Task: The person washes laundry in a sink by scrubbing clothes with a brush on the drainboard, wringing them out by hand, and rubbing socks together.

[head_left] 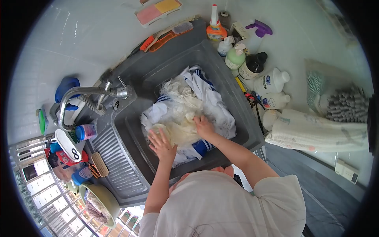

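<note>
1. The fingers of the left hand (162, 147) are spread and laid over the near left part of a cream cloth (179, 133); no fold is seen pinched, and pressure rather than a grip is suggested by this posture.
2. The fingers of the right hand (204, 127) are bent at the cloth's right side; whether a fold is gripped cannot be told.
3. The cream cloth is thus placed between and partly beneath both sets of fingers, apparently so that it is steadied from two sides.
4. Beyond the fingers, white garments with blue bands (206, 94) are heaped amid soap suds (173, 106), contained by the walls of the grey sink (248, 132).
5. To the left of the fingers, the spout of the chrome faucet (85, 91) is turned aside, by which the working space is presumably left free.
6. Beyond and to the right of the fingers, a green pump bottle (235, 59) is stood outside the sink, probably for easy reach.
</note>
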{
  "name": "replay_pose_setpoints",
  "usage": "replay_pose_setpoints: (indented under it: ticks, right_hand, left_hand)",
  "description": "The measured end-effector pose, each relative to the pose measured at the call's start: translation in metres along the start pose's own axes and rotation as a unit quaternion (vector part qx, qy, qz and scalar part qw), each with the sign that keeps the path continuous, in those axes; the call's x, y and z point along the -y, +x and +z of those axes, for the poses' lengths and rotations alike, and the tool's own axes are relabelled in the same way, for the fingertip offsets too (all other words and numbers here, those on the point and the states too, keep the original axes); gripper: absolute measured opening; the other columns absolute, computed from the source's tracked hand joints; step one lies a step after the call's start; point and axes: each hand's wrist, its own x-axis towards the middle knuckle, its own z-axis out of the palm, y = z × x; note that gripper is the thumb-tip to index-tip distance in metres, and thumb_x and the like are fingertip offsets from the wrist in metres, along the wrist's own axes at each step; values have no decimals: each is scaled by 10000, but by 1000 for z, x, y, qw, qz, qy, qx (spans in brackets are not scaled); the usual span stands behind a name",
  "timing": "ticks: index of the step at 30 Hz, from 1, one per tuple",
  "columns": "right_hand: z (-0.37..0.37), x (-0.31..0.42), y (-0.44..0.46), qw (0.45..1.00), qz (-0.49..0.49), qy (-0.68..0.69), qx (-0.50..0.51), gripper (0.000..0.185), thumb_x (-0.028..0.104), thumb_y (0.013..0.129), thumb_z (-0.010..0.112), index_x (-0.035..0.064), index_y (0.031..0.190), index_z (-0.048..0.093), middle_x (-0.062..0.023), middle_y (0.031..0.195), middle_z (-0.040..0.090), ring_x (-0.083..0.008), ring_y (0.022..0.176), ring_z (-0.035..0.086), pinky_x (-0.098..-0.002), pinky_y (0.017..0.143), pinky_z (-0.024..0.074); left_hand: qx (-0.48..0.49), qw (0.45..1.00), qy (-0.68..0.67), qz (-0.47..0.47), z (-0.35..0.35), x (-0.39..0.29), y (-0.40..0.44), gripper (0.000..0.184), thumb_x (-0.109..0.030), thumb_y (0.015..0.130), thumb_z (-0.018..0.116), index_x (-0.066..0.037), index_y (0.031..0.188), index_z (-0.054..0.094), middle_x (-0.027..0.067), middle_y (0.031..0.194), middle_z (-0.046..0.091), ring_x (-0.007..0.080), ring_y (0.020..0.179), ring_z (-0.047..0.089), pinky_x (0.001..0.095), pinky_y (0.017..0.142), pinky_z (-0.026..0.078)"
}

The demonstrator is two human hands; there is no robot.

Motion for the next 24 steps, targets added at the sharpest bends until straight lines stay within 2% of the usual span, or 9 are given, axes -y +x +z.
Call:
replay_pose_setpoints:
  ticks: [2,5,8,12,14,18,20,21,24]
  right_hand:
    - [19,-5,9,989,-36,-131,60,387,182,921,551,134,1294,460,-148,1162,563,-351,1112,585,-448,860,546]
    - [13,3,27,978,7,-113,176,429,181,906,562,122,1326,499,-136,1211,620,-318,1150,597,-455,879,541]
    - [57,-20,51,979,34,-94,176,424,219,883,585,116,1294,576,-145,1238,645,-304,1173,601,-453,917,527]
    - [7,-4,57,957,49,-91,271,351,182,829,632,87,1166,640,-169,1211,634,-343,1148,601,-437,944,506]
    - [-16,0,38,995,2,68,70,344,75,785,641,50,1127,619,-197,1160,607,-378,1114,589,-445,946,482]
    - [-55,19,10,973,-86,211,-22,346,7,743,665,10,1077,573,-192,1096,566,-387,1057,578,-446,908,470]
    - [-100,53,-10,939,-195,281,-25,361,29,745,712,8,1060,536,-174,1069,529,-379,1020,564,-431,877,465]
    - [-115,66,-16,939,-206,276,-26,361,29,745,712,8,1060,536,-174,1069,529,-379,1020,564,-431,877,465]
    - [-145,104,-30,916,-287,280,17,374,75,759,758,24,1049,527,-141,1056,518,-333,989,562,-389,861,463]
  left_hand:
    - [59,987,124,79,-3,-17,12,1177,-446,670,872,-220,1596,180,218,1651,-9,569,1461,85,730,1048,311]
    - [120,979,106,130,39,5,30,1165,-501,675,849,-306,1599,167,213,1653,-7,590,1457,29,775,1048,246]
    - [225,967,74,99,43,13,52,1092,-521,704,820,-338,1585,202,190,1661,-15,579,1462,-56,784,1076,156]
    - [286,954,46,80,43,15,61,1123,-494,693,836,-279,1592,198,205,1656,11,586,1455,-91,789,1080,105]
    - [157,984,3,85,55,13,52,1172,-511,673,851,-227,1595,186,221,1650,26,583,1457,-92,754,1112,67]
    - [43,945,-281,158,-4,-23,38,1157,-407,715,872,-162,1596,163,203,1640,106,470,1505,55,680,1149,146]
    - [220,695,-671,133,-31,-31,33,1093,-270,774,864,-139,1595,154,156,1610,211,303,1481,254,522,1171,266]
    - [214,691,-687,68,-62,-37,23,884,-105,855,785,-101,1551,241,119,1548,330,201,1405,370,392,1134,345]
    - [179,692,-696,66,-87,-25,17,708,-63,894,726,-97,1478,328,115,1520,387,212,1399,381,339,1118,355]
